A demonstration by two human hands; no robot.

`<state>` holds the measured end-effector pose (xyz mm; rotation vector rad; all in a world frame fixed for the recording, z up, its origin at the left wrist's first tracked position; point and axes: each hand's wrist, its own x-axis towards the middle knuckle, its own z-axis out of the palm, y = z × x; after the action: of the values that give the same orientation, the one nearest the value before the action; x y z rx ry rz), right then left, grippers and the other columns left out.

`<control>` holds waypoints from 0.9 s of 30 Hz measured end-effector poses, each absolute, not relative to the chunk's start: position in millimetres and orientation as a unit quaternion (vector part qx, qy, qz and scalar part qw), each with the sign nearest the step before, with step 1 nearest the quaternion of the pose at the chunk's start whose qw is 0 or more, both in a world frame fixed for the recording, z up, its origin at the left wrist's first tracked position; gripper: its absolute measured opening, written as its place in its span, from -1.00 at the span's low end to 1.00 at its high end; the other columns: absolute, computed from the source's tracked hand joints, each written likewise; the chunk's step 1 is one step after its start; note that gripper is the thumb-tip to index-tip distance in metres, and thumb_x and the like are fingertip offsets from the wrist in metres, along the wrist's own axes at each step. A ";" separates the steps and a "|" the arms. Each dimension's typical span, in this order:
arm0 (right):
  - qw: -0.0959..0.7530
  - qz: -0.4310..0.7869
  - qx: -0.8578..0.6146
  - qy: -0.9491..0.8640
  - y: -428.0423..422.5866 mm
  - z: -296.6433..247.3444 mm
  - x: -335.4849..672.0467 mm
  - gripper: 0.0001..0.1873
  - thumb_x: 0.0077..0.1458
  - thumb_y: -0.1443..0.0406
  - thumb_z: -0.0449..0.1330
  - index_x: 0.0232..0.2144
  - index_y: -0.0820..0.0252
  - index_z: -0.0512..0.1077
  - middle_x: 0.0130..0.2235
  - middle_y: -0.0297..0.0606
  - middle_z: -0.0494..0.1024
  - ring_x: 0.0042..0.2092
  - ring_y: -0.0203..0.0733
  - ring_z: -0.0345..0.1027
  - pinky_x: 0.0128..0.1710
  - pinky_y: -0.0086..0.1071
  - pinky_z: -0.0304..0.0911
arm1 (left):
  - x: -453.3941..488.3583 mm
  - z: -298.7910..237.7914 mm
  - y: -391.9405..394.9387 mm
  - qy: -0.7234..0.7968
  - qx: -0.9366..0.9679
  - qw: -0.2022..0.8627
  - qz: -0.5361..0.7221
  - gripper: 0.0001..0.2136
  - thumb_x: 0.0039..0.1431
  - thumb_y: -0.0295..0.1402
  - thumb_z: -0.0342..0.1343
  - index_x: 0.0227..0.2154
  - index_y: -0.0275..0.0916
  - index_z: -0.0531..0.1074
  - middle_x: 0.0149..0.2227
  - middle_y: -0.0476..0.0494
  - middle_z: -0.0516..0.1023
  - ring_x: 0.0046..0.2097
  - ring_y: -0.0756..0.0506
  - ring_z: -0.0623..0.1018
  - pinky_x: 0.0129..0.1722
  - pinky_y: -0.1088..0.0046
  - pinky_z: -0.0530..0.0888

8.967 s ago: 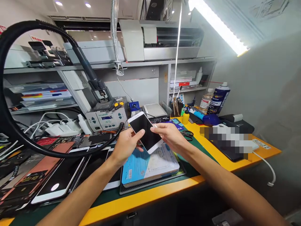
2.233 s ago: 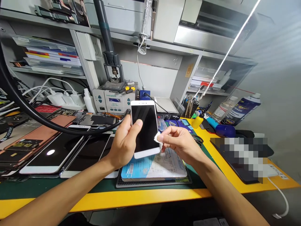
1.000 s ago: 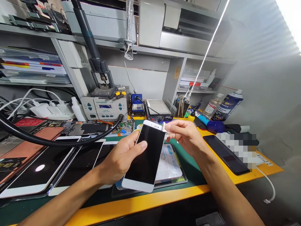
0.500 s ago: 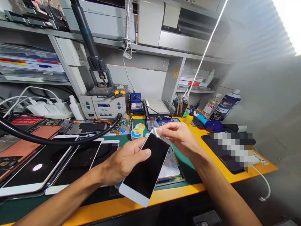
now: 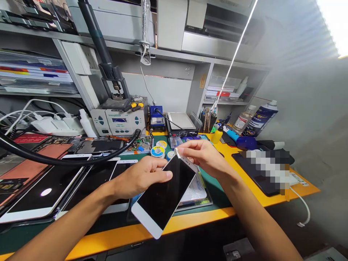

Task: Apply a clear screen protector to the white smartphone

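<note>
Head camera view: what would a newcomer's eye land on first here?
A white smartphone with a black screen catches the eye at the centre, held tilted in the left hand, while the right hand pinches a small white wipe at its top corner. Other dark-screened smartphones lie in a row to the left. Behind them, a soldering rework station stands beneath the shelves.
</note>
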<state>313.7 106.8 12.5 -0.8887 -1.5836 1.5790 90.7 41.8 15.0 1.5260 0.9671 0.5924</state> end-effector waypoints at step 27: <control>0.314 0.684 -0.385 -0.534 110.7 5.2 305.0 -0.76 -0.11 0.24 0.48 -0.42 0.32 0.65 -0.50 -0.30 0.55 -0.52 -0.37 0.34 -0.53 -0.50 0.31 | 55.1 21.5 60.7 0.452 0.541 0.647 0.289 -0.56 0.00 -0.23 0.46 -0.05 -0.19 0.53 -0.34 -0.06 0.66 -0.32 -0.06 0.59 -0.35 0.51 0.45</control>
<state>305.0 110.7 5.2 -1.0154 -1.4070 1.8038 55.1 60.7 21.5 1.2311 1.0282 0.6570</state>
